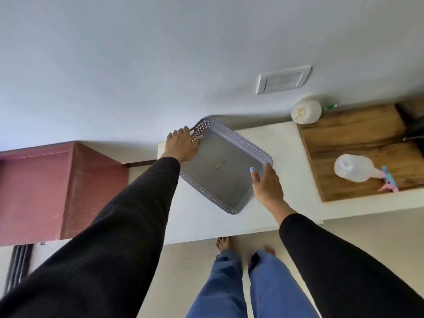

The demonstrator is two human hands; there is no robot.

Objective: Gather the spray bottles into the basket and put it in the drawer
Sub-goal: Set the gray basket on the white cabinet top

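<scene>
A grey perforated basket (223, 177) is tilted over the white counter (286, 145), its inside bare apart from a small speck. My left hand (182, 145) grips its far left end by the handle. My right hand (267, 184) holds its near right rim, thumb inside. A clear spray bottle with a pink and blue trigger (354, 168) lies on its side on the wooden board (358, 134) to the right. A second white bottle with a green nozzle (306, 110) lies at the back by the wall.
A dark red cabinet (46, 191) stands to the left of the counter. A white switch plate (283, 80) is on the wall above. A dark object (413, 125) sits at the far right edge. My legs and bare feet are on the tiled floor below.
</scene>
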